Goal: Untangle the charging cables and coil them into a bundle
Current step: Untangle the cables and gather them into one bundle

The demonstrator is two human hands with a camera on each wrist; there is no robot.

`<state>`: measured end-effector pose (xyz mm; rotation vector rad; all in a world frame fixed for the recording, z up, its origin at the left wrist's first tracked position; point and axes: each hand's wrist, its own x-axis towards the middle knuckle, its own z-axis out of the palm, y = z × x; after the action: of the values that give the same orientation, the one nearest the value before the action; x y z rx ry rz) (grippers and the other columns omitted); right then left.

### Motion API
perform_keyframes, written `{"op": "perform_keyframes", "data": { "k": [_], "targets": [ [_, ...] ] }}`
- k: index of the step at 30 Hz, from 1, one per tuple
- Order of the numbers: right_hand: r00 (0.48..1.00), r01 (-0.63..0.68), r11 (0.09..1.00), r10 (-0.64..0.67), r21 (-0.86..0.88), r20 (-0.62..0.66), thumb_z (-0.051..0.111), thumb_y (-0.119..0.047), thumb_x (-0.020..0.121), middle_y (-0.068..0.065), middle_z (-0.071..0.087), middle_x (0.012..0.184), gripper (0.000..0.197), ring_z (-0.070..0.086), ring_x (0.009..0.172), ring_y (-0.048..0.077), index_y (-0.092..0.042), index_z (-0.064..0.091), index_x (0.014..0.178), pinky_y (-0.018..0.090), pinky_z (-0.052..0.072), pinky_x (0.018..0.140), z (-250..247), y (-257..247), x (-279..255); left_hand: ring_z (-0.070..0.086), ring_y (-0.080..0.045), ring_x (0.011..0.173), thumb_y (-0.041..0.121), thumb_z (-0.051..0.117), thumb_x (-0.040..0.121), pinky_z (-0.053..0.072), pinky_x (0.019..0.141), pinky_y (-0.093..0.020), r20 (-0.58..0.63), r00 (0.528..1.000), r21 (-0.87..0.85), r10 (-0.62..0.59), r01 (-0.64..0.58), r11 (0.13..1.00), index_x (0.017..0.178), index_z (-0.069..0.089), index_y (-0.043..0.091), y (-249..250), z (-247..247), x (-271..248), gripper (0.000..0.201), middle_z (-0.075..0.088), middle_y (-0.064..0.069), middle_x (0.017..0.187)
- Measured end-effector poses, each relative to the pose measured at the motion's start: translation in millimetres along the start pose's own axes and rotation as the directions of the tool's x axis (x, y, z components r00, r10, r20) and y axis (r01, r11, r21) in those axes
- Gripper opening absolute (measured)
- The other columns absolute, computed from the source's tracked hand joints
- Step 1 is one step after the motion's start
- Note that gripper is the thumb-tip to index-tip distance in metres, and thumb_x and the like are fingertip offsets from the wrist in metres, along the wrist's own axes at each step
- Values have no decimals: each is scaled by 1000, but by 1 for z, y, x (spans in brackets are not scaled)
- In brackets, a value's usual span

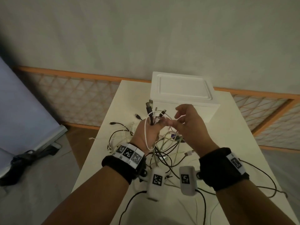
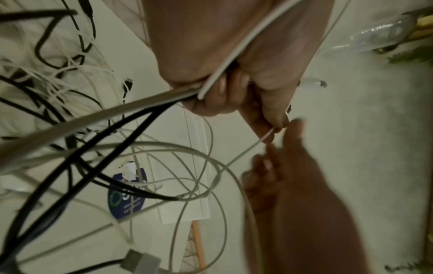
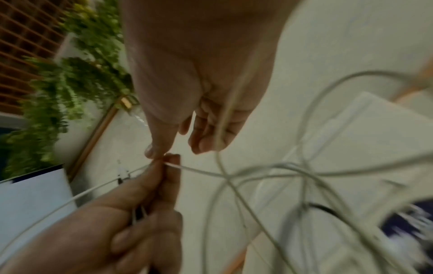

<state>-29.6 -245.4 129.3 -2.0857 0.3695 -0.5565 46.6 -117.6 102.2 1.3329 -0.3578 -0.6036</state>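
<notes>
White table (image 1: pixel 227 120) under dim light carries a snarl of charging cables (image 1: pixel 164 148), black and pale strands crossing each other between the 2 wrists and trailing toward the near edge. Left hand (image 1: pixel 146 133) is raised above the heap, its grip closed round a gathered bunch of cable ends whose plugs stick up past the fingers. One white cable (image 1: pixel 146 127) loops over the back of that hand. Right hand (image 1: pixel 189 122), just beside it, pinches a thin white strand (image 3: pixel 199 171) between thumb and fingertip, other fingers loosely curled. Behind the hands stands a white box (image 1: pixel 183 90). Wood-framed lattice panels (image 1: pixel 78 95) line the wall's base.
</notes>
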Motion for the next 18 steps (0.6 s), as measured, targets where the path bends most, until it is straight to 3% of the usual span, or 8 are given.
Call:
{"op": "perform_keyframes", "data": {
  "k": [2,4,7,9,12,15,18],
  "targets": [
    [991,-17,988,37,-156,130,74,-22,79,-14,59,73,19,56,66,-1,-31,60,88,18,44,63,1,21,-8,25,-11,39,38,72,74,17,43,-23,7,999,-77,44,-43,996,75,73,21,6,-1,6,17,61,-18,80],
    [975,0,947,71,-321,211,66,-20,85,-19,55,70,2,54,70,-2,-21,68,84,10,36,65,1,36,-13,25,-10,37,28,68,79,16,43,-23,6,998,-102,68,-67,993,73,72,21,11,2,11,10,70,-11,86],
    [983,4,902,76,-432,169,56,-20,91,-10,58,74,11,60,78,15,-15,64,84,23,38,66,-6,48,-8,25,-9,36,30,70,78,16,42,-24,12,998,-123,61,-59,991,74,72,21,7,6,16,9,70,-10,90],
    [990,-18,924,71,-383,126,52,-22,93,-10,63,76,9,61,75,15,-20,58,87,29,45,68,-11,41,-1,26,-10,36,28,74,77,19,41,-22,-2,1000,-124,30,-30,992,77,72,17,1,9,18,11,69,-13,87],
    [978,84,942,-15,-326,210,52,-20,93,-16,60,71,8,58,66,6,-23,57,88,23,45,62,-13,21,7,28,-11,37,24,73,79,23,39,-19,-18,1000,-114,14,-16,993,83,69,7,-5,18,20,17,60,-11,68],
    [972,46,974,7,-221,235,55,-5,82,-10,63,70,28,62,66,10,-33,58,78,25,50,63,-14,19,6,31,-9,38,22,70,83,25,40,-19,-46,998,-94,45,-49,994,79,69,10,4,25,27,13,59,1,59],
    [965,-8,970,71,-245,252,61,-13,84,-9,67,78,19,66,74,14,-32,63,82,35,56,74,-12,37,4,28,-9,39,19,68,85,21,41,-22,-77,994,-150,77,-88,985,68,69,23,14,23,36,18,70,-3,80]
  ]
}}
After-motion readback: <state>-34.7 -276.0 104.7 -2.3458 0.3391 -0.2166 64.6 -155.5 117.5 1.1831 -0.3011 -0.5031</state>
